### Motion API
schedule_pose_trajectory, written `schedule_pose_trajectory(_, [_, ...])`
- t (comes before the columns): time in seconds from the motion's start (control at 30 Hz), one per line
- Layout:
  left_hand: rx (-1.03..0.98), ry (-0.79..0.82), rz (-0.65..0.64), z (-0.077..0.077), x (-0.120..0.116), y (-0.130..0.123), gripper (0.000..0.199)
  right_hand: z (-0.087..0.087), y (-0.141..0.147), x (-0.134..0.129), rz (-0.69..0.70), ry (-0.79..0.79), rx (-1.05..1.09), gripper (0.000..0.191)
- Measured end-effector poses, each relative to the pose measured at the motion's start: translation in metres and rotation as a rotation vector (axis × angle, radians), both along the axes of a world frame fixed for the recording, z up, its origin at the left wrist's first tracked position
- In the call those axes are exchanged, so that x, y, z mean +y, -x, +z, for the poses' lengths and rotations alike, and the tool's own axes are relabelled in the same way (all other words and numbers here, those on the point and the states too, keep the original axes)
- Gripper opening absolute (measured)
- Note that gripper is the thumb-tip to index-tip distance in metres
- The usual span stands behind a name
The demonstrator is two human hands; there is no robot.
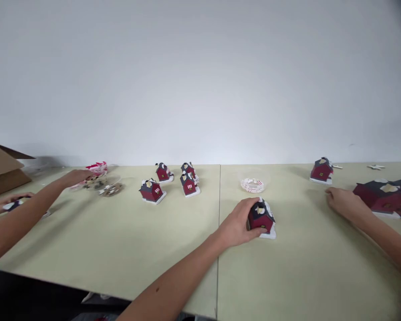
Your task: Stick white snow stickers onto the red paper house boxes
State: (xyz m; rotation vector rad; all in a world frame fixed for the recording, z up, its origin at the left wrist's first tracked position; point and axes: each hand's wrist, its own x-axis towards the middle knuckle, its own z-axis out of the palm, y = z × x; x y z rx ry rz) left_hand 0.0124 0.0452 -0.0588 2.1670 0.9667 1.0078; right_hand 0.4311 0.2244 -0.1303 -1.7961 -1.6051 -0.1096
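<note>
- Mid-table: left hand wrapped over red model house, gripping its dark roof.
- Right side: right hand open, fingers loose, near larger red houses.
- Behind held house: clear bowl.

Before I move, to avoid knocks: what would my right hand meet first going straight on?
Your right hand would probably meet the red paper model house first, though depth is unclear.
</note>
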Motion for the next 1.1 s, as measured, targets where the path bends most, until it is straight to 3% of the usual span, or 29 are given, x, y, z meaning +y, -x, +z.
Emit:
schedule_pose_trajectory(0.1, [-0.004, 0.002, 0.016, 0.001, 0.001, 0.001, 0.086, -0.003, 0.014, -0.021, 0.195, 0.117, -0.076, 0.007])
schedule_pose_trajectory(0.17, [-0.024, 0.011, 0.032, -0.001, 0.002, 0.0, 0.084, -0.007, 0.021, -0.033, 0.262, 0.136, -0.109, 0.017])
schedule_pose_trajectory(0.33, [-0.115, 0.085, 0.097, -0.007, 0.005, -0.002, 0.081, -0.01, 0.033, -0.051, 0.242, 0.169, -0.203, 0.036])
schedule_pose_trajectory(0.5, [-0.196, 0.165, 0.128, -0.011, 0.015, 0.003, 0.066, -0.002, 0.036, -0.057, 0.281, 0.147, -0.176, 0.037])
schedule_pose_trajectory(0.6, [-0.214, 0.166, 0.185, -0.01, 0.021, 0.009, 0.06, -0.002, 0.048, -0.061, 0.361, 0.077, -0.047, 0.034])
schedule_pose_trajectory(0.7, [-0.222, 0.197, 0.209, -0.007, 0.023, 0.012, 0.063, 0.007, 0.078, -0.07, 0.402, 0.043, 0.21, 0.036])
schedule_pose_trajectory(0.83, [-0.268, 0.263, 0.221, -0.004, 0.02, 0.007, 0.069, 0.04, 0.142, -0.086, 0.569, 0.087, 0.599, 0.042])
schedule_pose_trajectory(0.93, [-0.281, 0.259, 0.211, -0.004, 0.018, 0.003, 0.067, 0.062, 0.189, -0.094, 0.68, 0.056, 0.738, 0.04])
schedule_pose_trajectory(1.0, [-0.265, 0.249, 0.208, -0.005, 0.017, 0.002, 0.066, 0.065, 0.212, -0.098, 0.684, 0.017, 0.812, 0.036])
schedule_pose_trajectory(1.1, [-0.222, 0.226, 0.233, -0.007, 0.017, 0.005, 0.065, 0.053, 0.231, -0.108, 0.614, 0.088, 1.105, 0.03])
